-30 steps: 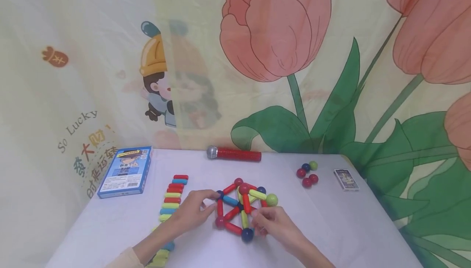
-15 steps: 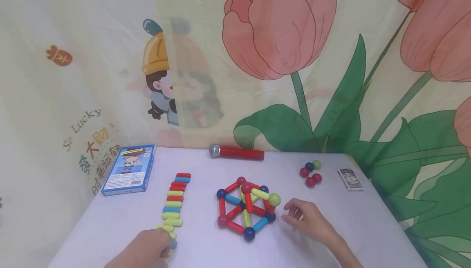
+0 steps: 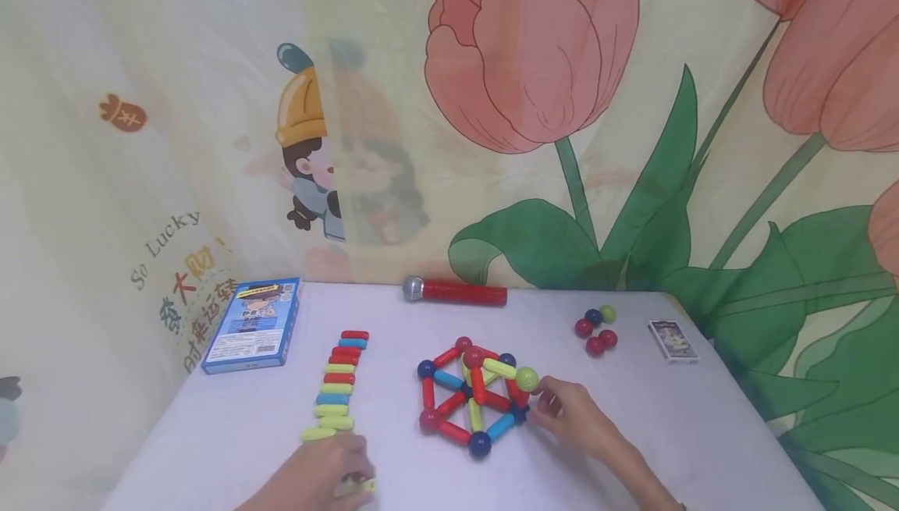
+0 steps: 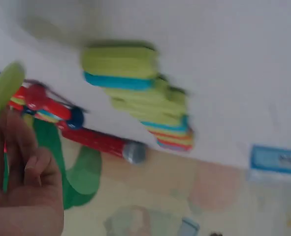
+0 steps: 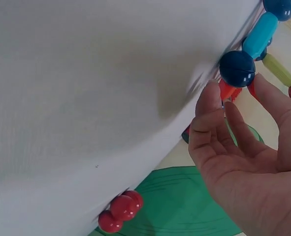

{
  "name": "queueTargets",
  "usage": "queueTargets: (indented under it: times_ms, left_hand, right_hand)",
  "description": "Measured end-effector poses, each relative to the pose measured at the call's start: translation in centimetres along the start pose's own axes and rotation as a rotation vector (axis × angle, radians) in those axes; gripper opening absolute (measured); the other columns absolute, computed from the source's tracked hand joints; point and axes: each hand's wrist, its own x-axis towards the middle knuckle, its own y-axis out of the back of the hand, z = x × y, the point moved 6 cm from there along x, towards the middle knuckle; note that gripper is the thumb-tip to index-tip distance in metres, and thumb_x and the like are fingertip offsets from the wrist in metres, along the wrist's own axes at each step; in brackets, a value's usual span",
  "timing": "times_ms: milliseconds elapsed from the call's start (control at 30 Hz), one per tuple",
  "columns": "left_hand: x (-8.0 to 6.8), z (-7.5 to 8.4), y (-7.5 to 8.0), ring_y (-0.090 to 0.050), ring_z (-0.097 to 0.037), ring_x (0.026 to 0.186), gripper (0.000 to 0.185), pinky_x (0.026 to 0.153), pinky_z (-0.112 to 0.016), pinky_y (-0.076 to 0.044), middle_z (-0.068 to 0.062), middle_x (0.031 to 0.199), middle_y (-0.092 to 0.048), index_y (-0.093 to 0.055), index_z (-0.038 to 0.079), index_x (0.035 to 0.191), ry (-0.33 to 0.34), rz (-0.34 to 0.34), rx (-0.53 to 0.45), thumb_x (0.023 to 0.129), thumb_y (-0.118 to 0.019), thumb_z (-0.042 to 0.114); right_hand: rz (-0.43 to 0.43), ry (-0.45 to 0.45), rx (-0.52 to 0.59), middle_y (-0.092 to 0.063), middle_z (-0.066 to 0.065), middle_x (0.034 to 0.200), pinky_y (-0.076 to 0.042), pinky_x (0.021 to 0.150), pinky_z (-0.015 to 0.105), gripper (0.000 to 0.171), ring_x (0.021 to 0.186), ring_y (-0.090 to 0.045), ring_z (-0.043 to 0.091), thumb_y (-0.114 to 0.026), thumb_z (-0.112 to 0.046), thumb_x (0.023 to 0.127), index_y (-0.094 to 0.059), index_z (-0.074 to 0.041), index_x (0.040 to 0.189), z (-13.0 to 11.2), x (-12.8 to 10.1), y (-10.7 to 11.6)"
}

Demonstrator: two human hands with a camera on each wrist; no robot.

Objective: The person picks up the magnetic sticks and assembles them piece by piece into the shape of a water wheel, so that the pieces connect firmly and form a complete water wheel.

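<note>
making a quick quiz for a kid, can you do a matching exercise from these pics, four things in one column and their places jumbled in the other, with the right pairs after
Things
1. yellow-green, round-ended rod
2. open frame of coloured rods and balls
3. red microphone with a silver head
4. flat, blue printed box

Places
A. at the far edge of the white table, near the middle
B. just left of the right hand
C. at the far left of the table
D. held by the left hand

Right pairs
1-D, 2-B, 3-A, 4-C
</note>
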Motion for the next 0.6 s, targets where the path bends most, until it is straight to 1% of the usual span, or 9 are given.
queueTargets:
  times_ms: [67,100,133,200,300,367,500,600]
  left_hand:
    - [1.6,2.0,0.3,-0.060,-0.002,0.080,0.022,0.077,-0.025,-0.056,0.017,0.090,-0.068,-0.084,0.019,0.112,-0.080,0.088,-0.206,0.095,-0.085,0.033]
    - [2.5,2.9,0.4,-0.062,-0.002,0.081,0.022,0.077,-0.025,-0.056,0.017,0.090,-0.069,-0.083,0.019,0.114,-0.116,0.140,-0.302,0.096,-0.084,0.032]
    - [3.3,3.7,0.4,-0.064,-0.003,0.082,0.023,0.076,-0.024,-0.056,0.017,0.090,-0.070,-0.084,0.018,0.115,-0.155,0.191,-0.374,0.096,-0.085,0.031]
    - [5.2,4.9,0.1,-0.065,-0.004,0.081,0.024,0.075,-0.023,-0.056,0.015,0.090,-0.072,-0.084,0.015,0.117,-0.217,0.261,-0.460,0.096,-0.084,0.028]
    - [7.5,5.9,-1.0,-0.066,-0.002,0.082,0.025,0.072,-0.020,-0.055,0.012,0.092,-0.074,-0.083,0.011,0.118,-0.256,0.301,-0.521,0.096,-0.084,0.024]
    - [8.5,6.2,-1.8,-0.068,-0.001,0.084,0.026,0.073,-0.020,-0.056,0.009,0.096,-0.075,-0.083,0.008,0.118,-0.276,0.300,-0.544,0.096,-0.084,0.022]
    - [9.6,6.6,-2.8,-0.070,0.000,0.087,0.027,0.072,-0.021,-0.058,0.003,0.100,-0.080,-0.082,0.005,0.118,-0.309,0.290,-0.555,0.096,-0.084,0.020]
    - [10.0,7.0,-3.1,-0.069,0.001,0.086,0.029,0.072,-0.020,-0.057,0.002,0.100,-0.081,-0.081,0.004,0.121,-0.318,0.276,-0.533,0.096,-0.084,0.020]
  right_hand:
    - [0.008,0.024,-0.009,-0.067,-0.005,0.086,-0.058,0.070,0.025,0.028,0.081,-0.063,0.012,-0.088,-0.010,0.089,-0.072,-0.007,0.113,0.0,0.1,0.2]
    - [0.011,0.042,-0.011,-0.067,-0.005,0.086,-0.059,0.070,0.025,0.027,0.081,-0.063,0.012,-0.088,-0.010,0.090,-0.072,-0.007,0.111,0.0,0.2,0.3]
    - [0.013,0.063,-0.012,-0.068,-0.004,0.086,-0.059,0.070,0.025,0.026,0.082,-0.064,0.013,-0.087,-0.009,0.090,-0.072,-0.006,0.110,0.0,0.3,0.4]
    - [0.008,0.100,-0.003,-0.070,-0.004,0.087,-0.059,0.071,0.025,0.024,0.083,-0.065,0.013,-0.087,-0.008,0.089,-0.073,-0.005,0.109,-0.1,0.3,0.4]
    - [-0.011,0.135,0.016,-0.071,-0.003,0.089,-0.059,0.072,0.025,0.023,0.084,-0.066,0.014,-0.086,-0.007,0.090,-0.074,-0.004,0.109,-0.2,0.3,0.2]
    - [-0.024,0.149,0.025,-0.072,-0.004,0.090,-0.058,0.073,0.025,0.024,0.084,-0.067,0.014,-0.087,-0.008,0.090,-0.074,-0.004,0.109,-0.2,0.3,-0.1]
    - [-0.044,0.173,0.030,-0.073,-0.004,0.092,-0.058,0.074,0.024,0.023,0.085,-0.067,0.015,-0.086,-0.010,0.091,-0.075,-0.005,0.110,-0.4,0.1,-0.4]
    - [-0.046,0.182,0.028,-0.073,-0.005,0.093,-0.057,0.074,0.023,0.023,0.086,-0.068,0.015,-0.086,-0.010,0.091,-0.075,-0.006,0.111,-0.3,0.1,-0.5]
